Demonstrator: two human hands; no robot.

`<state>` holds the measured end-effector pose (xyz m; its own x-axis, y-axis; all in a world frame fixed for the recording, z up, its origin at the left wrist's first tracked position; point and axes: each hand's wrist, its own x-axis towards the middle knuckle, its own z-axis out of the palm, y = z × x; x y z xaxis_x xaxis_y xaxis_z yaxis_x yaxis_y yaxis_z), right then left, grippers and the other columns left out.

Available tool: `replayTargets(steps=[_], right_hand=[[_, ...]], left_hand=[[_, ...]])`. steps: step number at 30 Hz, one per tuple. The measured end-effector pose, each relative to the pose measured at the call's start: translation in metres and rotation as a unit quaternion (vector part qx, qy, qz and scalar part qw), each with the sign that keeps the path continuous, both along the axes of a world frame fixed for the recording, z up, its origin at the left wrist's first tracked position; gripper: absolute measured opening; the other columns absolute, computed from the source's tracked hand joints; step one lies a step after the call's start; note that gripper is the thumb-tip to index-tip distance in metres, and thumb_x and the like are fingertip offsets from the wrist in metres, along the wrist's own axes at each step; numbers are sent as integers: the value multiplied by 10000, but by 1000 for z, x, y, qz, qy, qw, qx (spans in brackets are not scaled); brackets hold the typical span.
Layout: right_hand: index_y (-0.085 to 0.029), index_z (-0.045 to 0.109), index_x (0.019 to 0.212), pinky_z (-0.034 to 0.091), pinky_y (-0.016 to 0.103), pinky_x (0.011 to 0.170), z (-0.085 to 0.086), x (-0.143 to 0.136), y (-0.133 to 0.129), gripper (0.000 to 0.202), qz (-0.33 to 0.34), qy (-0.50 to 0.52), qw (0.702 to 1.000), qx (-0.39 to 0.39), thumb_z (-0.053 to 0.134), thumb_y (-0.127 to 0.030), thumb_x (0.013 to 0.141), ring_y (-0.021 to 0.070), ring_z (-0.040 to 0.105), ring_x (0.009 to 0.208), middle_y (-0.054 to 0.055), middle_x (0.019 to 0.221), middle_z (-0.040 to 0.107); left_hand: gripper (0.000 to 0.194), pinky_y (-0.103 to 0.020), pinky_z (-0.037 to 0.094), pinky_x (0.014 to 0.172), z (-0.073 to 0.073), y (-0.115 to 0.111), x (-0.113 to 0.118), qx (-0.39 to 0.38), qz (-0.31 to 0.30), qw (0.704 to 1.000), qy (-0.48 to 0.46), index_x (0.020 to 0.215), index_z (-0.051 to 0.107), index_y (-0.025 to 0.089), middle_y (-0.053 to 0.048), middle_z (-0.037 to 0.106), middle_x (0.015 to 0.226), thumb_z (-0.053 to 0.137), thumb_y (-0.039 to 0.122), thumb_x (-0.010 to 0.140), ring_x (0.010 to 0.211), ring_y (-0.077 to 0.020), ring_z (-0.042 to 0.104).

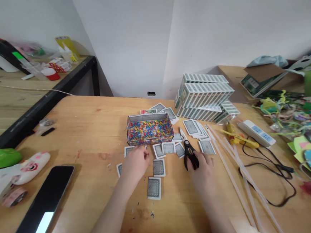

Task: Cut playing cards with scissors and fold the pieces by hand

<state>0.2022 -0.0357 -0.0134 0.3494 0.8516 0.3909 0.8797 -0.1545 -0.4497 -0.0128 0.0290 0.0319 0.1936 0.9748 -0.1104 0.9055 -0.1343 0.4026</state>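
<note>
My left hand [136, 161] is over a playing card just in front of an open box [151, 141] with a multicoloured patterned lining. Its fingers are curled together; whatever they may hold is hidden. On the right, my right hand [203, 168] has thumb and fingers around the black handles of a pair of scissors [190, 154], which lie on the table with blades pointing away. Face-down playing cards [154, 188] with grey patterned backs are scattered around the box. A fanned pile of cards [191, 127] lies beyond the scissors.
Striped card boxes [206, 94] are stacked at the back. To the right are a yellow glue gun [240, 138], translucent glue sticks [237, 178], a power strip [257, 133] and a black cable [279, 160]. A phone [47, 196] lies at left, beside a black-edged shelf [71, 78].
</note>
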Motion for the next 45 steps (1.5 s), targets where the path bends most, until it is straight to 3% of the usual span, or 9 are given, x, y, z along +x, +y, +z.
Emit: replayTargets(steps=[6,13,17,22,32,35,38,42,45], right_hand=[[-198,642,851,449,390,784,18,-29,1,177,119,76,988,55,469,-206,817,224,556,844,80,868,641],[-204,631,947,469,298,747,38,-79,29,238,316,157,930,-107,484,-97,793,197,598,836,54,912,670],[-208,540,1112,462,301,736,33,-95,49,371,303,116,931,-169,542,-96,758,216,623,866,67,1071,640],[-210,497,1145,447,310,725,31,-103,55,447,281,73,936,-200,627,-160,720,243,629,888,77,1061,641],[-237,545,1113,438,276,682,30,-100,58,346,285,42,933,-217,611,-259,774,224,647,824,62,990,676],[-233,628,956,430,257,668,27,-95,56,170,305,68,931,-190,497,-237,848,202,653,769,52,886,701],[-200,632,823,434,236,585,26,-94,53,171,274,197,931,-139,469,-242,851,167,634,619,42,737,690],[-172,556,727,307,191,328,33,-94,47,245,190,490,843,-115,499,-392,819,90,426,293,-58,422,499],[-164,541,677,252,175,297,41,-94,43,285,171,587,784,-106,580,-435,755,63,365,267,-86,376,435]], left_hand=[[300,-377,409,789,3,-21,-16,73,34,996,44,1000,590,184,-98,555,1002,573,286,718,906,-269,513],[303,-389,390,839,-4,-31,-15,87,25,995,42,1034,578,166,-101,536,1068,522,209,738,951,-271,475],[301,-388,385,831,-3,-31,-20,65,39,996,44,1009,579,193,-85,539,1069,536,185,711,969,-266,471],[286,-382,384,822,-1,-33,-24,54,51,996,39,983,594,211,-73,545,1060,546,188,702,949,-260,482],[232,-397,427,806,-13,-29,-39,68,28,996,-44,927,631,199,-79,555,1020,569,255,710,919,-263,505],[194,-387,442,809,-12,-27,-42,53,28,993,-103,899,631,192,-76,564,997,543,263,741,930,-248,526],[184,-363,444,822,-8,-26,-39,50,28,983,-175,910,620,205,-64,572,1003,490,246,787,964,-224,530],[279,-321,456,784,-1,-24,-28,31,41,960,-274,1043,575,219,-49,609,1037,539,280,773,940,-199,562],[238,-267,467,642,3,-22,-18,-30,77,935,-346,938,620,194,-32,664,868,577,330,748,726,-165,600]])
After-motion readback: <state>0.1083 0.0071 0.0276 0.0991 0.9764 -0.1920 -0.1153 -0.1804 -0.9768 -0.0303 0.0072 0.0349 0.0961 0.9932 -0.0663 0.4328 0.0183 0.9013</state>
